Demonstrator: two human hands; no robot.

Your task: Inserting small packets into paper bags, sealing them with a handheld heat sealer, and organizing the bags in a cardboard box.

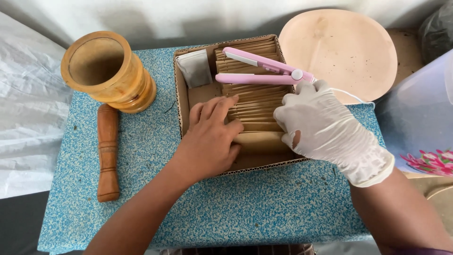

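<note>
The bare left hand [210, 139] lies flat, fingers spread, on the row of brown paper packets [252, 101] in the cardboard box [179, 94], grasping nothing. The right hand [321, 125], in a torn white glove, curls its fingers over the packets' right ends; whether it grips one I cannot tell. The packets stand on edge, long axes running left to right, stacked toward the box's far end. A pink two-armed clamp tool [264, 71] lies across them, tips pointing left. A small grey sachet [194, 67] leans in the far-left corner. A wooden mortar [108, 71] and pestle [108, 153] sit left on the speckled blue table [264, 208].
</note>
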